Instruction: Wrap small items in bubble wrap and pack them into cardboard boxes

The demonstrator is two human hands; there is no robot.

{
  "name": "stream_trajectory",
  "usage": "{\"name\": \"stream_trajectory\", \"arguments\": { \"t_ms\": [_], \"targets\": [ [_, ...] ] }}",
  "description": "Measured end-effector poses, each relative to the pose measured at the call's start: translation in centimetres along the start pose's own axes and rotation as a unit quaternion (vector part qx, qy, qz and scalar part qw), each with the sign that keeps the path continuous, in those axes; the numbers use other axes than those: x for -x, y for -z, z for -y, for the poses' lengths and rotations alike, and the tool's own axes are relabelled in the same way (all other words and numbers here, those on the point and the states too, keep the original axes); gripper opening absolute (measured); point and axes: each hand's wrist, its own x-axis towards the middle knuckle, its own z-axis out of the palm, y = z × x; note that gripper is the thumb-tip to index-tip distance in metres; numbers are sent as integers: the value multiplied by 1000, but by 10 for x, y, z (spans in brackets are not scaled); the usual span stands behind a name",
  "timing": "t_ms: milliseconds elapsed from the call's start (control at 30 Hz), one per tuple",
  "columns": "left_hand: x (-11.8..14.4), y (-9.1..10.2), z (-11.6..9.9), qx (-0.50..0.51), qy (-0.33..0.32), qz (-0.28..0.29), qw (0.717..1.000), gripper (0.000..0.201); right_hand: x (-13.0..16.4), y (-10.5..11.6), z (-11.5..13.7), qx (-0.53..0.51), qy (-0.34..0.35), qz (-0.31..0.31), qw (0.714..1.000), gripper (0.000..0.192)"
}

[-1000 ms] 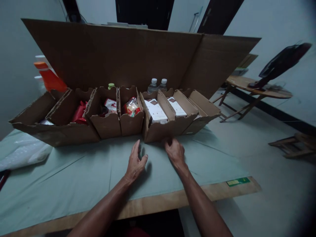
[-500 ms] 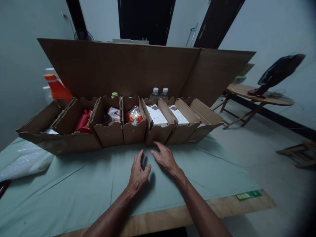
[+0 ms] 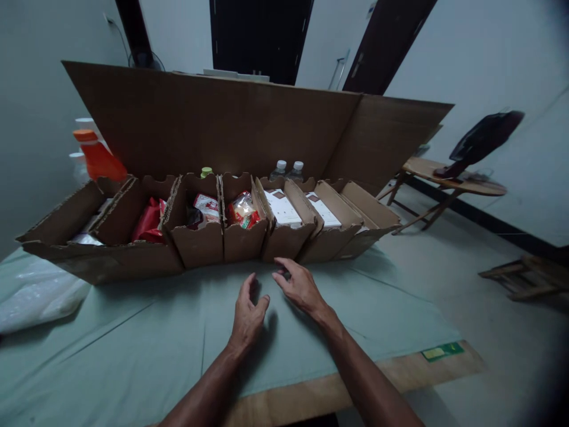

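I have the left hand (image 3: 249, 314) and the right hand (image 3: 302, 289) released, fingers loosely bent, over the pale green cloth (image 3: 133, 350) on the table (image 3: 302, 396). The cardboard bins (image 3: 200, 246) line its far edge, just past the right hand, a cardboard panel (image 3: 213, 124) rising behind. A green label (image 3: 442, 351) marks the near right corner. Beyond, I see a black door (image 3: 258, 35) and, rightward, a wooden stand (image 3: 482, 187).
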Motion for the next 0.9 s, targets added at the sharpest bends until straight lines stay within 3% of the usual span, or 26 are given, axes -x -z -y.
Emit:
{"name": "stream_trajectory", "arguments": {
  "t_ms": [100, 233, 333, 400, 467, 567, 733, 800, 900],
  "targets": [
    [-2, -2, -4, 58, 30, -11, 998, 62, -16, 8, 42, 1, 36, -26, 999, 43],
    [2, 3, -19, 64, 22, -41, 997, 60, -62, 8, 94, 156, 33, 41, 986, 58],
    [16, 22, -32, 19, -15, -61, 998, 58, -82, 2, 109, 238, 7, 67, 969, 41],
    [30, 42, -39, -10, -42, -77, 996, 57, -74, 1, 109, 239, 5, 62, 969, 34],
    [47, 64, -43, -37, -67, -94, 993, 55, -49, 4, 105, 240, 3, 61, 969, 31],
    [71, 95, -48, -71, -83, -128, 986, 55, 15, 20, 97, 217, 29, 72, 973, 26],
    [95, 120, -57, -99, -64, -181, 976, 65, 132, 72, 71, 100, 143, 36, 984, 35],
    [94, 123, -55, -103, -63, -177, 977, 69, 169, 92, 50, 66, 91, -31, 993, 34],
    [85, 123, -47, -97, -68, -113, 987, 76, 216, 109, 14, 24, -64, -236, 969, 31]
  ]
}}
